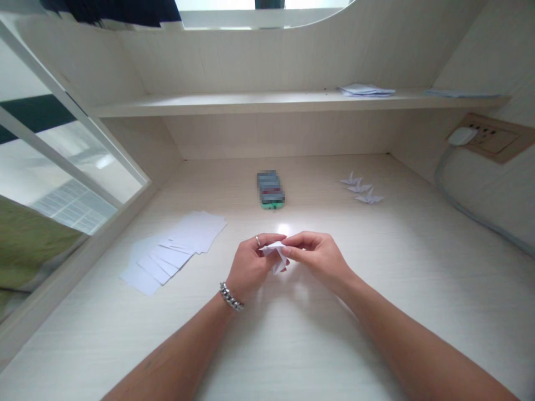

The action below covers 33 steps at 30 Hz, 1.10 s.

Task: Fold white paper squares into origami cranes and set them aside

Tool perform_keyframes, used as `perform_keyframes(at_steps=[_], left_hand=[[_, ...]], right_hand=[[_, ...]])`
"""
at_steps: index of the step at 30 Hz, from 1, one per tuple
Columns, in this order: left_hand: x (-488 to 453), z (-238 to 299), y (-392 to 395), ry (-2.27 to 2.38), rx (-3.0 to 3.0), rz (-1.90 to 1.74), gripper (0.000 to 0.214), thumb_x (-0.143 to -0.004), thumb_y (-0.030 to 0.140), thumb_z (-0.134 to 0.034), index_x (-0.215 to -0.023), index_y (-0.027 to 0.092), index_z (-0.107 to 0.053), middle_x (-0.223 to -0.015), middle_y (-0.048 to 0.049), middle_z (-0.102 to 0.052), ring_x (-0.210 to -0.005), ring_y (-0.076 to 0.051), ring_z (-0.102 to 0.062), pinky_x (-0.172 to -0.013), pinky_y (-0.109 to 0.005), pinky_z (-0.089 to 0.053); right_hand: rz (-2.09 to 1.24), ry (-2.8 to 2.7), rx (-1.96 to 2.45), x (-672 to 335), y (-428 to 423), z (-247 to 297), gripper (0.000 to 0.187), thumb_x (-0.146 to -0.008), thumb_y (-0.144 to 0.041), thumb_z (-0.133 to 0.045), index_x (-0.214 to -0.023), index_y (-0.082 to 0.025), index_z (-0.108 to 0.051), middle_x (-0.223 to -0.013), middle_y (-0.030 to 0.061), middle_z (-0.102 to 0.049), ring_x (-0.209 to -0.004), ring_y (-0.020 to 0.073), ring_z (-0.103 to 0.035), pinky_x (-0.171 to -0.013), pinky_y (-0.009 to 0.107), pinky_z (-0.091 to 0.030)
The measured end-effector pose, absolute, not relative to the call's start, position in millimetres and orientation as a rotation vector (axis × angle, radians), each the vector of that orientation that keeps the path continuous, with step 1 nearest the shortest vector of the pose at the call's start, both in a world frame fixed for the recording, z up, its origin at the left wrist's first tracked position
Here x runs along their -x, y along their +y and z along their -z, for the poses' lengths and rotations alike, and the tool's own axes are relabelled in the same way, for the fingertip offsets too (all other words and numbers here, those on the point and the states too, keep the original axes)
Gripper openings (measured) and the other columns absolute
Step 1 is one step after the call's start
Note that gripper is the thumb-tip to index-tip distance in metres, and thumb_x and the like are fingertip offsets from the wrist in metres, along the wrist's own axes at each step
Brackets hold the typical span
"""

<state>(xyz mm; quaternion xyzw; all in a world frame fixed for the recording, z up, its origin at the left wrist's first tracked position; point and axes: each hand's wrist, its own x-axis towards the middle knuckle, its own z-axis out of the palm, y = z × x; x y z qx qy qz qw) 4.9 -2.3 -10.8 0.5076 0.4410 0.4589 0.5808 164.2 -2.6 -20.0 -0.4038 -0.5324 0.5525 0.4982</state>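
White folded paper [276,255] is pinched between my left hand [249,268] and right hand [318,257], raised at centre frame so the fingertips can reach its creases.

Head view of a pale wooden desk [376,312]. The left hand [251,267], with a ring and a chain bracelet [231,297] at the wrist, and the right hand [320,256] together pinch a small folded white paper [276,256] just above the desk. A fanned spread of white paper sheets [175,250] lies to the left; a blurred phone [271,189] lies beyond the hands; three folded paper cranes [361,188] sit at right. A wall socket [489,136] with a white plug is mounted on the right wall.
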Motion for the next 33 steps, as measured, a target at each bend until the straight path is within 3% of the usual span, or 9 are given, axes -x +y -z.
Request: perform_keyframes(at_steps=[8, 16, 26, 33], left_hand=[[-4.1, 13.8, -2.6, 0.941, -1.108, -1.079, 0.043, -0.066, 0.027, -0.082, -0.102, 0.008, -0.068, -0.077, -0.0079, -0.072, -0.065, -0.018, -0.067, -0.059, -0.031, -0.058], [-5.1, 12.3, -1.3, 0.99, -1.081, -1.118, 0.035, -0.062, 0.011, -0.078, -0.095, 0.009, -0.069, -0.072, -0.0056, -0.073, -0.06, -0.016, -0.067, -0.057, -0.026, -0.055], [-3.1, 9.3, -2.8, 1.04, -1.163, -1.12, 0.032, -0.063, 0.017, -0.078, -0.094, 0.01, -0.072, -0.072, -0.0054, -0.073, -0.059, -0.015, -0.066, -0.056, -0.024, -0.052], [-2.4, 12.3, -2.8, 1.078, -1.241, -1.091, 0.038, -0.067, 0.029, -0.08, -0.098, 0.01, -0.073, -0.079, -0.0083, -0.074, -0.063, -0.015, -0.066, -0.058, -0.024, -0.053]], right_hand=[[-1.235, -1.282, 0.983, -162.0, -3.6, 19.0, 0.017, -0.072, -0.033, -0.077, -0.075, -0.017, -0.075, -0.067, 0.0042, -0.071, -0.059, 0.017, -0.066, -0.059, 0.028, -0.054], [-1.243, -1.359, 0.956, -168.1, 0.6, 21.1, 0.017, -0.075, -0.032, -0.074, -0.084, -0.018, -0.077, -0.067, 0.0023, -0.07, -0.059, 0.0129, -0.061, -0.057, 0.026, -0.049], [-1.39, -1.266, 0.908, -168.7, 0.6, 19.8, 0.023, -0.062, -0.028, -0.084, -0.081, -0.018, -0.076, -0.071, 0.0028, -0.072, -0.062, 0.0161, -0.066, -0.062, 0.03, -0.054], [-1.353, -1.308, 0.951, -169.5, 0.6, 23.8, 0.021, -0.064, -0.026, -0.083, -0.081, -0.017, -0.073, -0.071, 0.0029, -0.072, -0.064, 0.0182, -0.068, -0.064, 0.032, -0.055]])
